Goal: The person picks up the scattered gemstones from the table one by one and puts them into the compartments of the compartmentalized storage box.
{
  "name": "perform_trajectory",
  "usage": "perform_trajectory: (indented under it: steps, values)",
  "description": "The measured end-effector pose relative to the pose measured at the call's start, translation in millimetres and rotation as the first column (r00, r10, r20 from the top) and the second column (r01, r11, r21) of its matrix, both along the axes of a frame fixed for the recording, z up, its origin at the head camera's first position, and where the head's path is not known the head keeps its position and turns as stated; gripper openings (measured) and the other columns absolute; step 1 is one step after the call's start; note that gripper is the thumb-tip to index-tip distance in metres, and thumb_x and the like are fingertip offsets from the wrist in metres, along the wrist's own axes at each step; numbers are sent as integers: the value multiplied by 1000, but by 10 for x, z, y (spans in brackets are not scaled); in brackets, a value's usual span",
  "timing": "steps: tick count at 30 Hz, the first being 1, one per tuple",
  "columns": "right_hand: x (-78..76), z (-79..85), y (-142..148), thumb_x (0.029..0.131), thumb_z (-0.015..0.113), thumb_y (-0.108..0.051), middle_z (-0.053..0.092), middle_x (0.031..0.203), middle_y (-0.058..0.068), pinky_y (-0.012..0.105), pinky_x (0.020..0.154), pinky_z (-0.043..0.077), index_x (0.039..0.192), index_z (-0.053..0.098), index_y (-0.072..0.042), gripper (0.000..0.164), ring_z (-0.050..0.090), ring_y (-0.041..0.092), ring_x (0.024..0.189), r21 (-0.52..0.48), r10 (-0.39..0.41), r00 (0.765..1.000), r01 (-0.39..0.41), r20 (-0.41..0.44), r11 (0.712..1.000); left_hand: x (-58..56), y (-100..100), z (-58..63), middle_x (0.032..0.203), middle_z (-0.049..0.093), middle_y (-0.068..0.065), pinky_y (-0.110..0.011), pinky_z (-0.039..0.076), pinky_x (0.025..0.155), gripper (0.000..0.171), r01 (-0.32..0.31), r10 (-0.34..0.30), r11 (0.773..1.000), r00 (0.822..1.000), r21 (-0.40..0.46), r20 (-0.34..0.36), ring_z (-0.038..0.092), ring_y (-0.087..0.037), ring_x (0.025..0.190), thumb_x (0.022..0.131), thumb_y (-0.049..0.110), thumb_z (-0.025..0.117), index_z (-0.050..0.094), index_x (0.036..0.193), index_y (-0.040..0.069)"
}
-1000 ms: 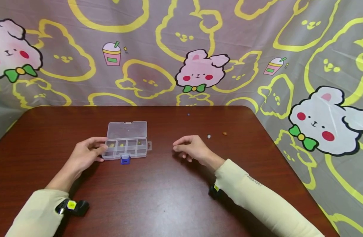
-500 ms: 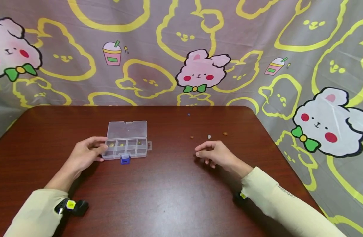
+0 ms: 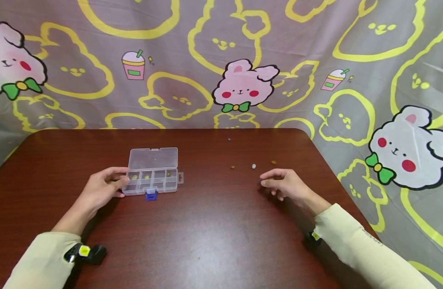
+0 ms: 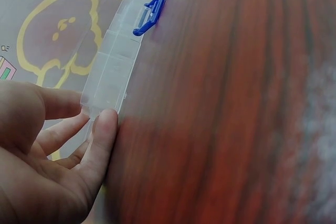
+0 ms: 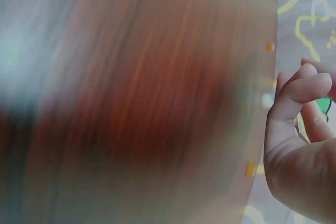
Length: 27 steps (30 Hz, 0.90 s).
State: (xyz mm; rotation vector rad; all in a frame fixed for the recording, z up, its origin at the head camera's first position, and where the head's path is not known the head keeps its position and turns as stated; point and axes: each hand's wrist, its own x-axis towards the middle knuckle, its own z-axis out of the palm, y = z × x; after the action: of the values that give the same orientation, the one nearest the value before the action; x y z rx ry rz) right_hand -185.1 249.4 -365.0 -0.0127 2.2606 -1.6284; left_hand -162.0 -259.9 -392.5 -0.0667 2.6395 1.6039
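Observation:
My left hand (image 3: pixel 102 188) holds the left end of a clear plastic compartment box (image 3: pixel 153 185), its lid (image 3: pixel 153 159) standing open at the back. In the left wrist view, thumb and fingers pinch the end of the box, close to its blue latch (image 4: pixel 151 14). Small yellowish pieces (image 3: pixel 147 176) lie in some back compartments. On the right, my right hand (image 3: pixel 291 188) hovers over the table with loosely bent fingers and nothing visible in them. Just beyond its fingertips are a small white bead (image 3: pixel 254 166) and an amber bead (image 3: pixel 273 162).
A smaller brownish bead (image 3: pixel 232 167) lies left of the white one, and a tiny blue bead (image 3: pixel 229 139) sits near the back edge of the dark wooden table (image 3: pixel 207 224). A patterned cloth (image 3: pixel 192 52) hangs behind the table and along its right side.
My right hand has swung from the middle of the table to the right. The smaller brownish bead has come into view. My left hand stays on the box.

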Motion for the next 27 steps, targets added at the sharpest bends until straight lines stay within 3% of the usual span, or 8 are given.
perform_trajectory:
  steps: [16, 27]
  values:
    - [-220, 33, 394, 91, 76, -14, 67, 82, 4, 25, 47, 44, 125, 63, 7, 41, 54, 13, 59, 45, -97, 995, 97, -15, 994, 1, 1, 5, 119, 57, -27, -30, 60, 65, 43, -5, 5, 1000, 1000, 4, 12, 61, -13, 84, 102, 12, 58, 50, 141, -6]
    - [-468, 18, 471, 92, 74, -12, 65, 72, 1, 24, 48, 46, 127, 60, 7, 42, 55, 11, 58, 83, -159, 986, 163, -48, 983, -9, 3, 4, 120, 57, -27, -30, 60, 65, 44, -8, 8, 1000, 1000, -2, 19, 61, -16, 84, 103, 14, 58, 50, 141, -5]
